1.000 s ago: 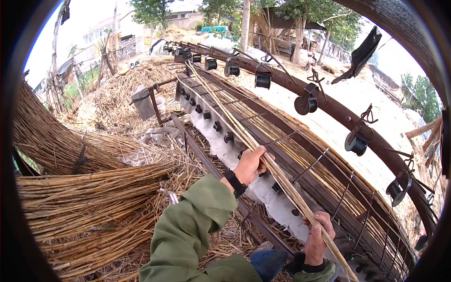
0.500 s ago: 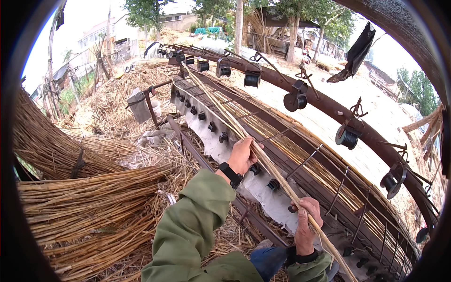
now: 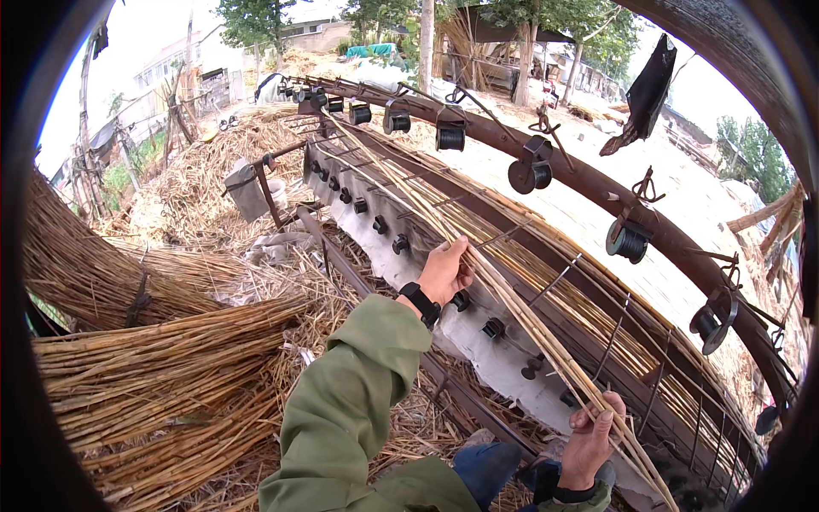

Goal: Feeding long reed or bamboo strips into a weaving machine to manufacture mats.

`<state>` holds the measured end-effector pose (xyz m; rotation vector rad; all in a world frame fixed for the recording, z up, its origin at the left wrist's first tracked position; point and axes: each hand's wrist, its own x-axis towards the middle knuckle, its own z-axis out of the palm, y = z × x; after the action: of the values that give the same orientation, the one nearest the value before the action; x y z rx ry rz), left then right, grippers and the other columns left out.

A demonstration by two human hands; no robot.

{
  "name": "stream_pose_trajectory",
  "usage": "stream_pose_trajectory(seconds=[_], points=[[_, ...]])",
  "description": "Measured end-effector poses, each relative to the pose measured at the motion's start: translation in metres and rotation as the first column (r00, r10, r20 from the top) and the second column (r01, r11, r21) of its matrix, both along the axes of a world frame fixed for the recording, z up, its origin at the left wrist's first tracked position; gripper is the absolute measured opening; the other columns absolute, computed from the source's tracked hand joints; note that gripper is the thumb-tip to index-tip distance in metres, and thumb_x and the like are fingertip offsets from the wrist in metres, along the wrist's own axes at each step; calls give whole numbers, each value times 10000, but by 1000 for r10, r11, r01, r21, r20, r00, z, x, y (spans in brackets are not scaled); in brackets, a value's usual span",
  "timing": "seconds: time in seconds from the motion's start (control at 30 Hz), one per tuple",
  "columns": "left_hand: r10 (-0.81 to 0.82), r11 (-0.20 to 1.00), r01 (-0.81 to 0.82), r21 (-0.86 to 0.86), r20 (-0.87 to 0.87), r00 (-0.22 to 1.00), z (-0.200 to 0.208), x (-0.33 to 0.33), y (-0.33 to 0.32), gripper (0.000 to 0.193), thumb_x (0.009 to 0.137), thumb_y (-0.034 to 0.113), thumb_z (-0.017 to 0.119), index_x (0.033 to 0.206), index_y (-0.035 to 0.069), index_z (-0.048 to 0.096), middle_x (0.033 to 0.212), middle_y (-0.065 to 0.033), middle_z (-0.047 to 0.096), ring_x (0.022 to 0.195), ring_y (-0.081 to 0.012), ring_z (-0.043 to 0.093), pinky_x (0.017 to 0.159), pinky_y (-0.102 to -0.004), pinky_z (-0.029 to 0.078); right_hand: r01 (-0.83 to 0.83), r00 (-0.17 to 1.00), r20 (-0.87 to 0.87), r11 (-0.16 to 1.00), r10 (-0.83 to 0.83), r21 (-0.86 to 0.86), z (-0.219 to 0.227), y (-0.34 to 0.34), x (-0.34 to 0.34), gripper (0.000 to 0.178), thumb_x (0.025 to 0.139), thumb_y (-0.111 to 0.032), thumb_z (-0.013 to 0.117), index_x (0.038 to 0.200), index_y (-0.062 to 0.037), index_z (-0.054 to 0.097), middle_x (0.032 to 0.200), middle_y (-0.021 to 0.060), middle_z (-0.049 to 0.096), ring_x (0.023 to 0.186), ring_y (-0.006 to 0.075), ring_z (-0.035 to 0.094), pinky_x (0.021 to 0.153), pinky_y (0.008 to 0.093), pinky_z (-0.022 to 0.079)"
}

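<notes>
A few long, pale reed stalks lie slantwise over the rusty metal frame, loosely spread side by side. My left hand, with a black watch at the wrist, curls its fingers around the left edge of these stalks near their middle. Closer to their near end, my right hand pinches them between thumb and fingers. Below the stalks, a pale cloth sheet runs along the frame with several black wire spools in a row.
A curved rusty beam arches along the right, hung with more black wire spools. Reeds lie lengthwise within the frame. Large reed bundles are stacked at left, and loose straw covers the ground.
My right hand has slid down and right, toward the near end of the stalks. The stalks now lie more fanned out. My left hand has shifted only slightly.
</notes>
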<state>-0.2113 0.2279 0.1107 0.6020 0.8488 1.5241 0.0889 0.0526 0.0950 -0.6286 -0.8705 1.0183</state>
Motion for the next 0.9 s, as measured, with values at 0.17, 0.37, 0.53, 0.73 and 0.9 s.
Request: stream_pose_trajectory(seconds=[0.17,0.37,0.53,0.73,0.9], points=[[63,998,-65,14,64,996,-1,-2,8,209,893,291,525,838,90,514,645,-13,515,488,-114,496,412,-243,421,-25,999,-29,999,24,-41,5,8,2,258,898,-262,523,1021,-41,473,674,26,462,590,104,452,531,251,371],[114,993,-118,4,235,965,-12,-26,24,129,883,189,530,823,78,504,685,-23,494,555,-122,503,449,-249,443,-71,991,-113,996,66,-48,8,16,7,264,903,-293,506,1030,-64,478,684,19,457,618,105,449,554,259,370],[52,997,-58,58,105,993,-14,-36,33,124,876,175,564,790,90,538,642,22,485,523,-64,451,428,-180,388,-127,963,-241,991,117,-29,8,22,18,248,888,-238,542,992,-14,517,743,59,532,613,137,514,575,275,437],[99,995,-98,-16,102,990,-7,-35,38,114,833,162,627,817,99,533,632,35,425,547,-66,423,426,-193,340,-120,969,-225,991,106,-52,15,31,27,223,894,-223,540,992,-22,550,695,18,530,606,93,507,542,213,374],[114,992,-116,43,41,993,-9,-33,47,142,859,164,582,770,103,490,642,23,438,527,-71,379,428,-207,305,-100,973,-214,994,89,-40,20,37,30,207,901,-214,528,988,-27,551,690,13,528,591,86,498,525,210,370]])
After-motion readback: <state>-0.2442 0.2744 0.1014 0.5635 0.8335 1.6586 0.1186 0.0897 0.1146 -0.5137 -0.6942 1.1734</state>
